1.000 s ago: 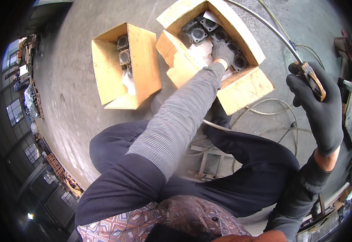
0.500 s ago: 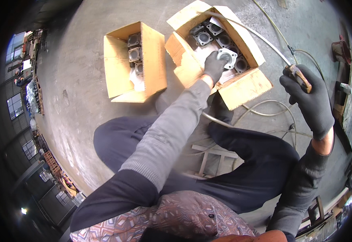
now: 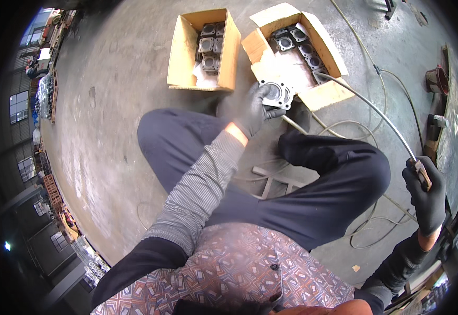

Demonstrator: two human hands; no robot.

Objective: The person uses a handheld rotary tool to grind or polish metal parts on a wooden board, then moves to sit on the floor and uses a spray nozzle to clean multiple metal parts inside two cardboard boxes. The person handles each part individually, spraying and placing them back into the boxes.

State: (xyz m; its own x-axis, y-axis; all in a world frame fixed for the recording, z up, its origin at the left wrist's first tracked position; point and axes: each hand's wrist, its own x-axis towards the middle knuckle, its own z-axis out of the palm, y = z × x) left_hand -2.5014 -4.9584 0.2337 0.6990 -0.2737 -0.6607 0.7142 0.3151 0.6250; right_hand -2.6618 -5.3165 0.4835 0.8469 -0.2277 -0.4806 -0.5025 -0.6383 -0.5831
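My left hand (image 3: 251, 111), in a dark glove, is closed on a pale metal flange part (image 3: 278, 95) with a round bore and corner holes. The part is tilted, just this side of the right cardboard box (image 3: 319, 100). Inside that box, several similar castings (image 3: 306, 50) sit along the far and right sides, beside a white liner (image 3: 286, 68). Off to the right, my gloved right hand (image 3: 427, 191) grips the brown handle of a long, thin, curved metal tube (image 3: 384, 114). The tube's far end reaches the box's near right edge.
A second cardboard box (image 3: 230, 55) to the left holds more castings (image 3: 208, 46). A hose (image 3: 357, 34) loops over the concrete floor. By my legs stands a metal frame (image 3: 276, 181). A reddish bucket (image 3: 437, 80) is at the right, and stacked goods line the left wall.
My left hand has drawn the flange part out of the right box, toward me. My right hand has moved down and right, and the tube has swung lower. The view has shifted too.
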